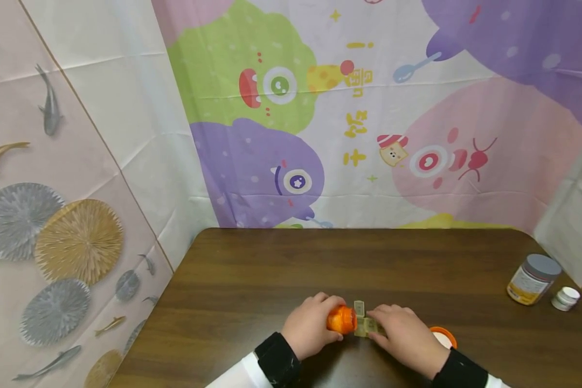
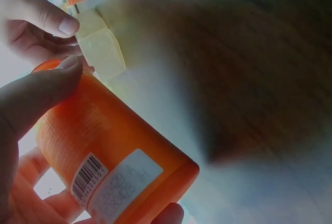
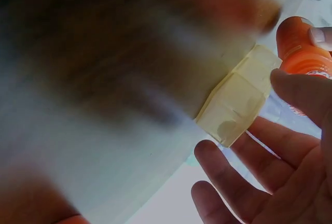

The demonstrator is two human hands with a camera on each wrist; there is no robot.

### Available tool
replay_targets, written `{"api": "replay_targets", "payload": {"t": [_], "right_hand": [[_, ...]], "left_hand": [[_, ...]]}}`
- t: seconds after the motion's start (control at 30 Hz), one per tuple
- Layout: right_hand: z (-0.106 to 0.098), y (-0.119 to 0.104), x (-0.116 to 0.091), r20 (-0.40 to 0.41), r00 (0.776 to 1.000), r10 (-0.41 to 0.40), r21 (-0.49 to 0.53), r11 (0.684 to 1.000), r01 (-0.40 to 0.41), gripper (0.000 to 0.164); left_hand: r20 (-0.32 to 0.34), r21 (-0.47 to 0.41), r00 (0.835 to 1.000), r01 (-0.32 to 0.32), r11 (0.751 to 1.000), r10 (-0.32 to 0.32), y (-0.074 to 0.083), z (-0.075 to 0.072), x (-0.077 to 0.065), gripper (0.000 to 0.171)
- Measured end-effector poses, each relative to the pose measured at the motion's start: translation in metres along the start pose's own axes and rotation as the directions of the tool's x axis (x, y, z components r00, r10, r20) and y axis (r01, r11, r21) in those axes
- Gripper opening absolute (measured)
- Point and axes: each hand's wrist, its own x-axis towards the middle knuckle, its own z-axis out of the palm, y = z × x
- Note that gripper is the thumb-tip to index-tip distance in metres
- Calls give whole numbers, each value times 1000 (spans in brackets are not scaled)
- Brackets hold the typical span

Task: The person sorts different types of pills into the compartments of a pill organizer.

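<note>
An orange bottle (image 1: 340, 321) lies tipped on its side in my left hand (image 1: 310, 326), with its mouth toward a pale yellow, see-through pill box (image 1: 360, 328). The left thumb and fingers curl round the bottle (image 2: 111, 146); a barcode and a white label show on it in the left wrist view. My right hand (image 1: 412, 337) pinches the pill box (image 3: 236, 102) between thumb and fingers. One small lid (image 1: 359, 308) of the box stands raised. Whether anything is passing out of the bottle cannot be seen.
An orange cap (image 1: 447, 335) with a white inside lies beside my right wrist, partly behind it. At the table's right edge stand a grey-lidded jar (image 1: 533, 280) and a small white bottle (image 1: 565, 298). A printed cloth hangs behind the brown table (image 1: 281, 264).
</note>
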Motion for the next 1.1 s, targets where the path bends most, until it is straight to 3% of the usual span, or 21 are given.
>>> {"api": "replay_targets", "payload": {"t": [0.63,1.1], "right_hand": [[-2,-2,2,30,1000,0,59,998,-1,27],[-3,-1,3,39,999,-27,45,999,25,26]], "left_hand": [[-46,199,998,-33,979,43,10,4,9,59],[-128,368,980,-93,925,150,14,11,12,53]]}}
